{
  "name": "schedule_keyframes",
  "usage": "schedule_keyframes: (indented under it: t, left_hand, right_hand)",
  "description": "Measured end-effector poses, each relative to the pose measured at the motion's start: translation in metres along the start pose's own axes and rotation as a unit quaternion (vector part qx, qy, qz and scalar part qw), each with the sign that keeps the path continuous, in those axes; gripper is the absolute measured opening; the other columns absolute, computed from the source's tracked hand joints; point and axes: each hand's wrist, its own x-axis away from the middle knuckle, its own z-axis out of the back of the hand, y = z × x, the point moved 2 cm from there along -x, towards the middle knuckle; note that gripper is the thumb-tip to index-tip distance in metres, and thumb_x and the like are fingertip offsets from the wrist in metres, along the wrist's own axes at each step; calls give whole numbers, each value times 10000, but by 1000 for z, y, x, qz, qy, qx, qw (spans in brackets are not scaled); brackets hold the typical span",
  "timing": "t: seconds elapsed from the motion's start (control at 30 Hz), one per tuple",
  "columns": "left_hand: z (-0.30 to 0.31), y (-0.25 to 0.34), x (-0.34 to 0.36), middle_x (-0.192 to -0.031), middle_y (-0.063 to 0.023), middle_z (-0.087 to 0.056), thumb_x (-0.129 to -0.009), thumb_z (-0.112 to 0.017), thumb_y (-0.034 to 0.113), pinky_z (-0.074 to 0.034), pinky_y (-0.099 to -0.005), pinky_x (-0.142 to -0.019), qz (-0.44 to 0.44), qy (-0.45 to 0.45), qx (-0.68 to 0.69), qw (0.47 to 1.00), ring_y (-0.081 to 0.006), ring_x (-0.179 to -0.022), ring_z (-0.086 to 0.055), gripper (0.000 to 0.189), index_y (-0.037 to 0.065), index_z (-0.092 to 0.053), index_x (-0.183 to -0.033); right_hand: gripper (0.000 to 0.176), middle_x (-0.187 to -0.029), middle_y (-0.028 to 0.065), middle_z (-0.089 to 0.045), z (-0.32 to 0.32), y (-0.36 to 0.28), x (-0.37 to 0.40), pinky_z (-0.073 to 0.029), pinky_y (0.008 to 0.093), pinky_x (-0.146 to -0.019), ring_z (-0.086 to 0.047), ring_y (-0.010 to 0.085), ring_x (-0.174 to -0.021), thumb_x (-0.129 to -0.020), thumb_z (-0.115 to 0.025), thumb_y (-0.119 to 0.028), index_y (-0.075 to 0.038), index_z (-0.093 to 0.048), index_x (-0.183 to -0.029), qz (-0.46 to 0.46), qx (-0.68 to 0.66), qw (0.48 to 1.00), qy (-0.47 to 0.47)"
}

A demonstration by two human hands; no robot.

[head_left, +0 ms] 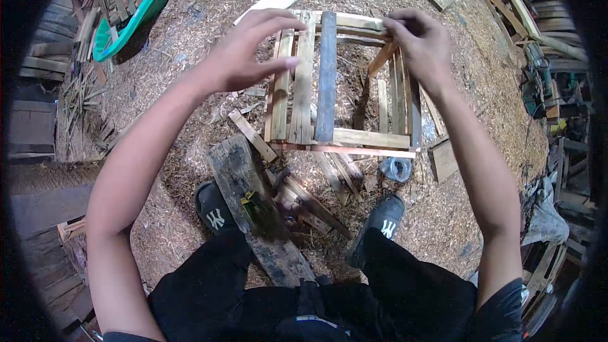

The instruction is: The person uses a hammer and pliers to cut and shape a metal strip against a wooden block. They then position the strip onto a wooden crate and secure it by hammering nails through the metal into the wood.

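Note:
A wooden slatted crate [304,88] stands on the ground before me, with a grey-blue slat [327,76] across its top and a gap to the right of it. My left hand [263,50] is over the crate's upper left slats, thumb and fingers apart, holding nothing. At the far right corner my right hand [423,44] has its fingers closed round the upper end of a short brown wooden slat [382,58]. That slat slants down into the gap; its grip is partly hidden by the fingers.
A thick worn wooden beam [237,168] lies between my feet, a small yellow-and-black object [247,197] on it. A clear plastic container [396,168] sits by my right shoe [383,215]. Offcuts and wood shavings cover the ground. A green tub [136,18] holds slats.

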Motion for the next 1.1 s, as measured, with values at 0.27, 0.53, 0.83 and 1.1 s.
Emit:
schedule_keyframes:
  t: [0.27,0.53,0.83,1.1]
  left_hand:
    - [-25,1,-23,-1659,-53,-393,-804,-848,404,-291,-593,-1267,-186,-64,-12,980,-425,-1513,-331,763,345,-546,-1503]
    - [-28,3,-17,-1647,-55,-408,-820,-795,546,-321,-616,-1236,-163,-53,-14,985,-435,-1503,-341,711,354,-588,-1472]
    - [-34,-1,-15,-1657,-41,-398,-797,-807,546,-310,-612,-1239,-153,-38,-15,987,-431,-1505,-340,720,370,-593,-1461]
    - [-36,-2,-15,-1659,-37,-398,-802,-780,587,-304,-617,-1236,-151,-37,-15,988,-431,-1500,-350,719,376,-591,-1464]
  right_hand:
    - [171,-910,131,-785,-62,1,-36,-596,333,-774,-753,184,-816,-938,-768,-154,-31,-771,-1057,57,-9,998,2]
    - [149,-899,146,-773,-78,7,-50,-586,359,-733,-758,254,-769,-906,-788,-176,-69,-780,-1010,85,0,996,-16]
    - [151,-894,137,-774,-82,4,-49,-585,369,-728,-759,257,-780,-908,-776,-168,-50,-776,-1003,118,-5,992,-45]
    - [139,-888,133,-772,-82,4,-49,-589,376,-727,-759,279,-786,-911,-762,-163,-50,-768,-992,138,35,989,-37]
